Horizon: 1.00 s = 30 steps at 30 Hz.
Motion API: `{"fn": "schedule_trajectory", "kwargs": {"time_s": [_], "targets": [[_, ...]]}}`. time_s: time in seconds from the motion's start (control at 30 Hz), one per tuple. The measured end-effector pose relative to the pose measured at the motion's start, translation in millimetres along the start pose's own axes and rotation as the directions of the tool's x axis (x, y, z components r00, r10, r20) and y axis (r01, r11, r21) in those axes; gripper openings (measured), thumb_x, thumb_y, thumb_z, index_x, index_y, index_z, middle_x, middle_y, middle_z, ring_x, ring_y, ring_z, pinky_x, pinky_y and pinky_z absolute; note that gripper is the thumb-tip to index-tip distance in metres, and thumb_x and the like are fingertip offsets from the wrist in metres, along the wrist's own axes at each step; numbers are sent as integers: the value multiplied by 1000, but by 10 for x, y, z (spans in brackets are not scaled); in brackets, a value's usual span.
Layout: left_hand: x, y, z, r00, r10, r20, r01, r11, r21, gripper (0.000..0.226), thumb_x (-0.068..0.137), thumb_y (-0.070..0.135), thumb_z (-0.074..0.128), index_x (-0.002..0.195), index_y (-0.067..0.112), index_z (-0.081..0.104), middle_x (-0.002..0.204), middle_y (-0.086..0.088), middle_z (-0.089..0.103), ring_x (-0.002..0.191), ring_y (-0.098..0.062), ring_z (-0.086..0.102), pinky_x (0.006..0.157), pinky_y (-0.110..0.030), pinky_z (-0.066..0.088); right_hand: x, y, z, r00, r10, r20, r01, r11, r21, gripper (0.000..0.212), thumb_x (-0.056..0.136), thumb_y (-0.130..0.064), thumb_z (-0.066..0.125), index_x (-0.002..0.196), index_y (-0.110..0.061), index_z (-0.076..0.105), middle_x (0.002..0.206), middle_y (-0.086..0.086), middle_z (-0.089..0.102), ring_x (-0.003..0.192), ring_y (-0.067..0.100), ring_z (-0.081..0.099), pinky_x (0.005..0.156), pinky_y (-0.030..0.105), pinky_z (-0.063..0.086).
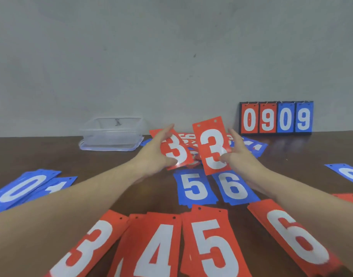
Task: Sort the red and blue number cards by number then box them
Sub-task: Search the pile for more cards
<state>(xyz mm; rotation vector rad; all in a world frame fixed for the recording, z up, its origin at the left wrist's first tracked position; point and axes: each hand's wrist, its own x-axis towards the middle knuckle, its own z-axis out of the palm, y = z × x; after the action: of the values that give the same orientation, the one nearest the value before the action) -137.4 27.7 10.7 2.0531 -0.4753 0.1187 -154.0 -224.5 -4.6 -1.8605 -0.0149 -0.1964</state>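
Two red 3 cards are lifted above the unsorted heap, the left hand pinching one and the right hand pinching the other, probably bound for the red 3 pile nearest the camera, while the clear box waits far-left.

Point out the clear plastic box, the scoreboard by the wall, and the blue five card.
clear plastic box [111, 134], head view, front wall.
scoreboard [276, 118], head view, middle of its four digit cards.
blue five card [194, 188], head view, on the white digit.
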Motion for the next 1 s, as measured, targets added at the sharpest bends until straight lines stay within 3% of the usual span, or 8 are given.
{"fn": "schedule_trajectory", "kwargs": {"time_s": [0.13, 0.2, 0.33, 0.4, 0.5, 0.7, 0.87, 1.0], "targets": [[-357, 44, -183, 992, -8, -124, -18, 977, -211, 72, 92, -1, 65, 139, 48, 40, 134, 12, 60, 113, -7, 65, 88, -29, 58, -326, -197, 218, 999, 39, 35, -40, 999, 4, 46, 102, -17, 51, 145, -33, 48, 134, -5, 64, 121, 22, 62, 105, 48, 50], [-550, 70, -298, 980, -20, -197, -18, 982, -186, 72, 93, -8, 52, 136, 49, 42, 135, 12, 61, 117, -12, 63, 92, -38, 57, -470, -288, 352, 998, 51, 46, -53, 998, 38, 34, 106, -24, 47, 140, -29, 54, 128, -6, 67, 113, 20, 67, 101, 46, 53], [-942, 101, -537, 953, -39, -301, 15, 997, -80, 92, 88, -10, 46, 137, 67, 29, 144, 9, 52, 116, -17, 61, 80, -24, 56, -720, -457, 617, 997, 75, 24, -77, 990, 120, 18, 104, -25, 52, 121, -27, 60, 112, -2, 74, 92, 18, 75, 74, 35, 59], [-1112, 72, -617, 943, -58, -328, 35, 996, -76, 97, 89, -6, 49, 139, 72, 20, 143, 7, 53, 115, -21, 63, 85, -38, 60, -823, -497, 749, 996, 84, 32, -88, 986, 139, 12, 103, -24, 54, 112, -29, 60, 106, -1, 76, 87, 19, 76, 75, 35, 60], [-1363, 27, -692, 938, -159, -307, 84, 966, -244, 96, 92, -6, 56, 153, 54, 13, 107, 19, 70, 91, -16, 72, 82, -51, 60, -972, -570, 983, 985, 118, 129, -137, 980, 144, 12, 100, -20, 54, 108, -26, 61, 102, 0, 77, 85, 17, 76, 66, 31, 58], [-1702, -14, -846, 914, -275, -299, 109, 875, -472, 89, 92, -14, 48, 156, 42, 19, 115, 6, 73, 96, -22, 74, 75, -45, 61, -1181, -744, 1445, 936, 137, 324, -203, 962, 181, 22, 98, -12, 56, 120, -10, 58, 109, 11, 75, 89, 24, 76, 66, 39, 61], [-1856, -38, -918, 906, -281, -317, 82, 851, -519, 51, 98, -1, 49, 135, 33, 52, 118, 3, 72, 105, -24, 71, 96, -52, 55, -1304, -867, 1742, 923, 160, 349, -199, 977, 77, 26, 96, -24, 65, 108, -5, 52, 105, 25, 69, 84, 36, 73, 60, 37, 61], [-1977, -47, -926, 939, -215, -269, 66, 879, -472, 38, 95, 7, 63, 120, 36, 57, 110, 7, 75, 102, -19, 72, 89, -41, 58, -1463, -942, 1902, 908, 174, 380, -136, 983, -125, 24, 96, -33, 66, 109, -15, 57, 90, 8, 70, 63, 17, 66, 50, 26, 54]]}}
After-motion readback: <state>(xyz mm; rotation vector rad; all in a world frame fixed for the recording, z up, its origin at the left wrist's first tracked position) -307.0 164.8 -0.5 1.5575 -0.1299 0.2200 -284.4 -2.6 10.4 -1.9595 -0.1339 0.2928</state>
